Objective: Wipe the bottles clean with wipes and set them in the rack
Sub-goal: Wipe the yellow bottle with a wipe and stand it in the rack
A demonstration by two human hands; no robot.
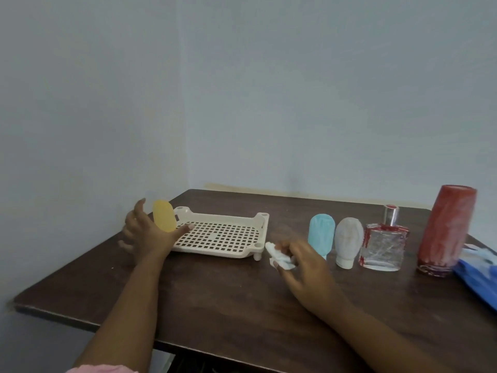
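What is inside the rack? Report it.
A yellow bottle stands upright at the cream rack's left end, the only thing showing there. The left hand covers its base, so whether it rests on the grid cannot be seen.

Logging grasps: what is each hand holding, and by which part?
Right hand pinches the crumpled wipe by its right side; left hand, open beside the yellow bottle, holds nothing.

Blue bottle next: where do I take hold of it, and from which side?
I'd grip the blue bottle round its broad upper body, from the left front. It seems cap-down on a narrow base, and the white bottle crowds its right. The right hand holds the wipe; use the left hand.
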